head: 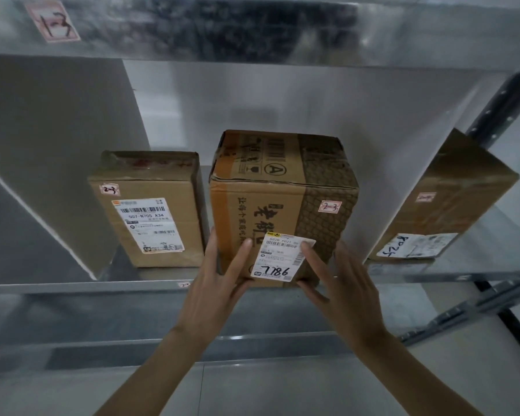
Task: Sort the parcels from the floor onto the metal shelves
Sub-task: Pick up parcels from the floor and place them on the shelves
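Shelves: you face a metal rack (81, 288); its middle shelf runs across the centre of the frame, another shelf edge fills the top, and a slotted upright stands at the right edge.
Left panel: a big grey slab (51, 151) leans in the left half of the frame, standing on the middle shelf.
Middle box: the largest parcel (282, 199) sits at the centre of the frame on the middle shelf, at its front edge. It is brown card with printed characters and a dark pattern on its right part.
Left box: a plainer box (150, 211) stands just beside the middle box, to its left, carrying a white shipping label with a barcode.
Right box: a third box (445, 199) lies tilted at the right of the frame, apart from the middle one.
Your left hand: your left hand (213, 283) lies on the middle box's lower left corner, fingers straight and spread, not curled round it.
Your right hand: your right hand (345, 283) is at the lower right corner, fingers straight; the forefinger touches the label, the thumb is at the bottom edge.
Label: a white label (278, 259) on the middle box reads 7786 in pen.
Tags: small pink tags reading 2-3 sit on the middle box (330, 207) and the left box (110, 190); another on the top shelf edge, upper left (53, 21).
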The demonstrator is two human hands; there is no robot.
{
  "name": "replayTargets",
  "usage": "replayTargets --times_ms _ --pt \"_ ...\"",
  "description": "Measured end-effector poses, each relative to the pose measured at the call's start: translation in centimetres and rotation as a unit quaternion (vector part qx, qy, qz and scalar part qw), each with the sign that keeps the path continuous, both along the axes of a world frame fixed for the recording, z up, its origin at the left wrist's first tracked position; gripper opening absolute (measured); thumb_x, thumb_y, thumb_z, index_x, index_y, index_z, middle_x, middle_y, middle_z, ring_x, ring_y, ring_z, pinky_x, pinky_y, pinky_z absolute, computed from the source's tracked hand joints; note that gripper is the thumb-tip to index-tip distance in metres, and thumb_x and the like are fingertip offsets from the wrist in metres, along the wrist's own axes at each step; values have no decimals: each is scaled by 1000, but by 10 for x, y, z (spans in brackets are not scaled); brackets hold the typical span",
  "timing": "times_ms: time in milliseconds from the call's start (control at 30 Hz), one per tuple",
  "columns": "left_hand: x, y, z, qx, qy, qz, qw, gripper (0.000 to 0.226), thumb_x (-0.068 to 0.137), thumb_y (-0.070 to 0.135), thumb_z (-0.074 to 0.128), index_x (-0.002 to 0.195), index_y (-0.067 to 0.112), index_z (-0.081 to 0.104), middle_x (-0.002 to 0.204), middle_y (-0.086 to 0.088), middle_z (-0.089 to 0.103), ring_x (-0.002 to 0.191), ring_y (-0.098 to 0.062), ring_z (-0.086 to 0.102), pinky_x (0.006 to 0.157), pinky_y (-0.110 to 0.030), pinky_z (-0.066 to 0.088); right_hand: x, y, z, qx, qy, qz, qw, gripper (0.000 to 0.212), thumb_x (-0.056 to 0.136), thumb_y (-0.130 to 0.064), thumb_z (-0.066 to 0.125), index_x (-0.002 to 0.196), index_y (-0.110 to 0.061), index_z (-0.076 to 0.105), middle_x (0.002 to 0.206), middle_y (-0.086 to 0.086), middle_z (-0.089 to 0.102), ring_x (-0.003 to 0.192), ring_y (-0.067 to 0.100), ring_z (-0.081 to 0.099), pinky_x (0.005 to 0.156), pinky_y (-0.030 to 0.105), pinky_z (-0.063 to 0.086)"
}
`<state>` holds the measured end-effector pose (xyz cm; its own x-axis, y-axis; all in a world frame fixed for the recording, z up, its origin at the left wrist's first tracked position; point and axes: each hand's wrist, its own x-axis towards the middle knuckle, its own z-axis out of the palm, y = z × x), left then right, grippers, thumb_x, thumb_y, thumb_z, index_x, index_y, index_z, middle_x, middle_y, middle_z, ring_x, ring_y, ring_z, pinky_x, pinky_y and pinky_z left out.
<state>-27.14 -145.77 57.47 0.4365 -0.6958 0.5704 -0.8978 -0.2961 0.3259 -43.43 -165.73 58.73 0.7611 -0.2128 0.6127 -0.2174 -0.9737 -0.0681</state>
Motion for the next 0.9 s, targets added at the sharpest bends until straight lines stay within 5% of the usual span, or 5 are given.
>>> replayTargets --times_ms 233,433,767,900 --pt "15 -22 -1 11 29 1 1000 114 80 24 83 161 35 4 163 -26 12 130 -36 52 77 -45 62 22 -17 -5 39 28 0 999 113 78 -32 87 163 -34 13 145 31 49 131 44 56 92 54 57" --pt "23 -34 1 18 26 20 999 106 82 25 81 160 33 10 163 -24 12 123 -38 60 65 -42 62 35 -27 -11 53 39 -4 998 120 81 -27 86 165 -39 1 144 32 51 132 45 56 96 62 56" --pt "24 -33 -6 9 46 20 999 103 86 25 79 160 37 8 168 -17 -2 137 -40 49 75 -55 63 31 -23 -12 73 29 -5 997 109 86 -25 82 164 -39 7 159 30 35 145 43 43 105 57 47" --pt "17 -23 3 5 47 19 999 103 84 22 81 159 34 11 169 -16 -4 127 -42 57 70 -52 63 20 -10 -1 89 20 -6 996 90 89 -30 77 161 -32 23 164 29 27 146 42 38 99 52 50"
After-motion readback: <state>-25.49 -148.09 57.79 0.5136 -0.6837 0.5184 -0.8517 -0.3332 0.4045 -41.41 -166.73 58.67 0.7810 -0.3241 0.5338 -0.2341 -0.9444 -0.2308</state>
